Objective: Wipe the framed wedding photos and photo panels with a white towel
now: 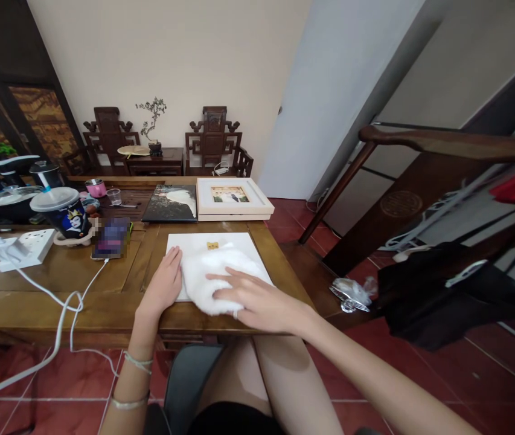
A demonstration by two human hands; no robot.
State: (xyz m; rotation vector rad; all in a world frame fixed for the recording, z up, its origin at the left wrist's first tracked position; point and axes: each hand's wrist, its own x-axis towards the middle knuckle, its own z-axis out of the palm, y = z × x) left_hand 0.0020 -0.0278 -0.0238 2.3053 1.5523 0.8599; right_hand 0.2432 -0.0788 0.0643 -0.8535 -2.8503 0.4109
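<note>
Fluffy white cloth (203, 273) lies rumpled over a rectangular board (187, 240) beneath the splayed right hand (255, 300), left hand (165, 283) flattened alongside.

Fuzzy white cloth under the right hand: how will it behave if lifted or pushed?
The white cloth is probably floppy: it lies rumpled under the right hand. Likely light, given its fluffy look. A push might bunch it, since it spreads loosely over the white board.

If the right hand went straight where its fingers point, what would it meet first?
Past the white cloth under it, the right hand would probably meet the left hand; depth is unclear.
</note>
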